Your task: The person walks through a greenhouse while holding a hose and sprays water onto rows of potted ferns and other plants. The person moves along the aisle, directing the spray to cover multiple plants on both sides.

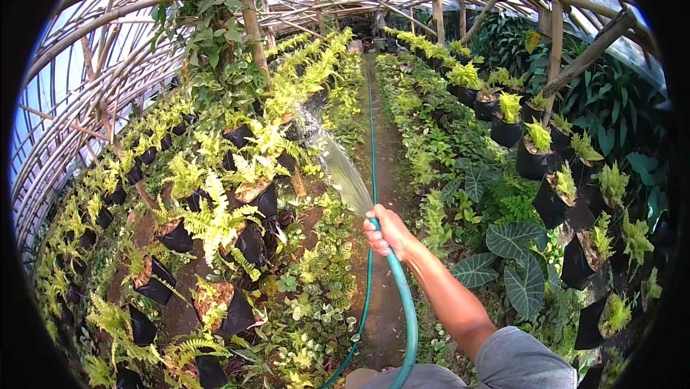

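Note:
My right hand (385,231) grips the end of a green garden hose (405,303), with the thumb laid over its mouth. A flattened spray of water (340,165) fans out from there, up and to the left. It breaks up over ferns in black grow bags (296,126) left of the path. From my hand the hose curves down past my body to the bottom edge. My left hand is out of view. Nearest on the left are yellow-green ferns (215,222) in black grow bags (237,311).
A dirt path (385,173) runs ahead, with a thinner stretch of hose (371,98) along it. Low leafy plants (323,276) border it. Bagged ferns (539,141) line the right, beside broad-leaved alocasias (517,249). Bamboo posts (253,33) and a vine-covered post (213,39) rise under the arched roof.

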The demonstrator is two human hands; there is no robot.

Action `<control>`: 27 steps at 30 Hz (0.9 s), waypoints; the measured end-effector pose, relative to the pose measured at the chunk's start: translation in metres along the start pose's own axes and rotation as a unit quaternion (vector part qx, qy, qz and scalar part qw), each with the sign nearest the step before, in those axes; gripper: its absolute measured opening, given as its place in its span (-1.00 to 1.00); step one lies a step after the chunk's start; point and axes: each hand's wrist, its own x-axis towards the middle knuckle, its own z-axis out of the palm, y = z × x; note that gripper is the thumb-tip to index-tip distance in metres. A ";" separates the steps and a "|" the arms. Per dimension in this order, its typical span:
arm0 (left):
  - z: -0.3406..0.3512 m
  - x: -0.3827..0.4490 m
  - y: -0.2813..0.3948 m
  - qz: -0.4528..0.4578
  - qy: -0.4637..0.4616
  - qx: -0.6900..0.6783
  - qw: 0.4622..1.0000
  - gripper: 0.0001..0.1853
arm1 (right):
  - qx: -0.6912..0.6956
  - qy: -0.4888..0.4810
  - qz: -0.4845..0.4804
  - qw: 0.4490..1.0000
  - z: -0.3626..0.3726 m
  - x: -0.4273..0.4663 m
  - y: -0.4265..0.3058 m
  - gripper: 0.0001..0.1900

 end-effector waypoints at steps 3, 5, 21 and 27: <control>0.001 0.001 0.000 0.002 -0.003 -0.007 1.000 -0.62 | -0.005 0.011 -0.009 1.000 -0.002 -0.001 0.000 -0.67; 0.001 0.001 0.000 0.005 -0.006 -0.016 1.000 -0.62 | 0.003 0.014 -0.019 1.000 -0.004 -0.003 -0.002 -0.67; 0.014 0.020 -0.001 0.022 -0.021 0.054 0.998 -0.67 | 0.025 0.074 -0.059 0.995 -0.040 -0.034 -0.012 -0.68; 0.048 0.025 0.018 0.086 -0.040 0.136 0.986 -0.73 | 0.055 0.165 -0.103 0.979 -0.085 -0.073 -0.015 -0.65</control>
